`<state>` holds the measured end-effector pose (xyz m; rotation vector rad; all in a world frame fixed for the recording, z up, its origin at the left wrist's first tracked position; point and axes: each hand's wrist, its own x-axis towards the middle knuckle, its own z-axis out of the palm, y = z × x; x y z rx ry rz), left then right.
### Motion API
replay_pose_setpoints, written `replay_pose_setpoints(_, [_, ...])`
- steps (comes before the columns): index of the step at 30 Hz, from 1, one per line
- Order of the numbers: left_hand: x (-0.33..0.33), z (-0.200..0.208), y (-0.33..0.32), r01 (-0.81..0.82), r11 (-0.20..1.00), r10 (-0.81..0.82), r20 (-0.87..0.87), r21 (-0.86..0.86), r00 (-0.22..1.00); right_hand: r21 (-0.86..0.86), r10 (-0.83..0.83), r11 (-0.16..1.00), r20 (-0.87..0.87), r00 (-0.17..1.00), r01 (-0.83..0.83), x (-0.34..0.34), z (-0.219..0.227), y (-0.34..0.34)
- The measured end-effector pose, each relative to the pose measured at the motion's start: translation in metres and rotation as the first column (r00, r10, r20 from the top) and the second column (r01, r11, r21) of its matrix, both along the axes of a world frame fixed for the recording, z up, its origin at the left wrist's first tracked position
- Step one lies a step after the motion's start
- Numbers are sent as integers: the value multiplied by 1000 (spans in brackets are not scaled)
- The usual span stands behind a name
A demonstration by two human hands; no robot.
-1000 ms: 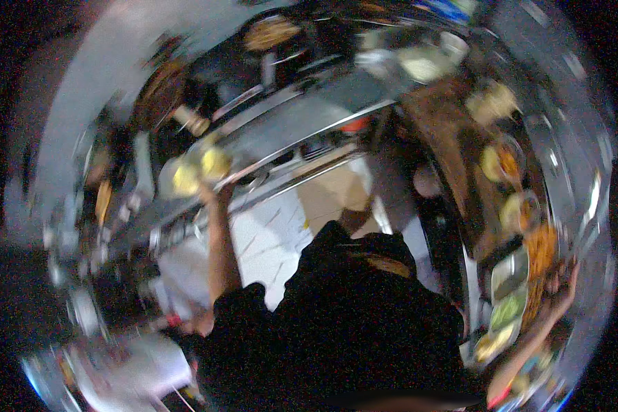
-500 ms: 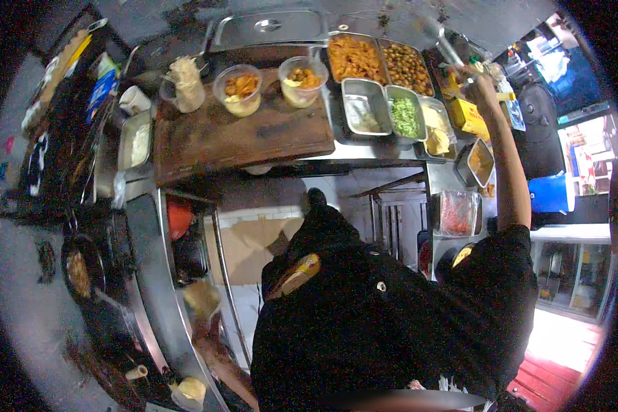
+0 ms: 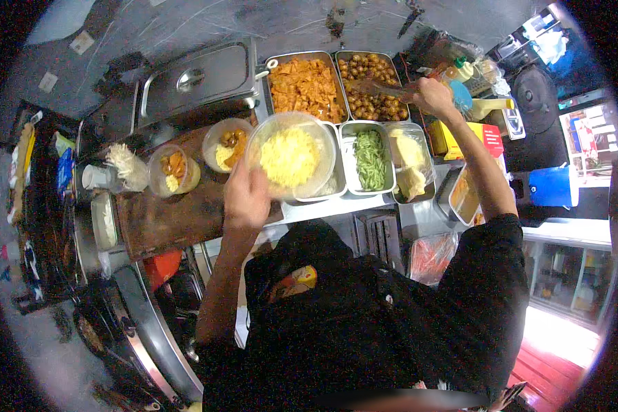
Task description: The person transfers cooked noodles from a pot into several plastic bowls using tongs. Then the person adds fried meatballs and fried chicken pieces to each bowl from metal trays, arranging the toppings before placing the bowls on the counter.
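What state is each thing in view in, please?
left hand, gripping held tub
held tub, uncovered, yellow food inside
right hand, closed on utensil
utensil, over brown-food pan
brown-food pan, uncovered
orange-food pan, uncovered
green-shreds container, uncovered
two other tubs, uncovered, food inside
metal lid, handle up

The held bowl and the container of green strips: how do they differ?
The held bowl is round; the container is rectangular. The held bowl is in the left hand; the container stands untouched. The held bowl shows yellow food; the container, green strips. Both are open on top.
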<state>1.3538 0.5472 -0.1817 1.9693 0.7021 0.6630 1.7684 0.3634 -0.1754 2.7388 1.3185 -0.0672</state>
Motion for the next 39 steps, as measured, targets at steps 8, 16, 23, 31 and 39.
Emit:
replay_pose_setpoints(8, [142, -7, 41, 22, 998, -36, -235, -62, 971, -173, 192, 972, 176, 965, -162, 18, -24, 31])
replay_pose_setpoints(16, [181, -33, 64, 59, 997, -69, -362, -39, 929, -18, 291, 953, 328, 899, -302, 3, -48, 2])
replay_pose_setpoints(23, [196, -57, 77, 206, 955, -107, -397, 214, 912, 7, 203, 978, 230, 952, -210, 31, -60, -30])
replay_pose_setpoints(31, [212, -64, 78, 262, 929, -108, -483, 263, 869, 302, 164, 944, -72, 984, -135, 2, 76, -28])
replay_pose_setpoints(39, [228, -23, 57, 232, 953, -295, -407, -196, 865, 57, 315, 945, 102, 944, -321, -63, 81, 12])
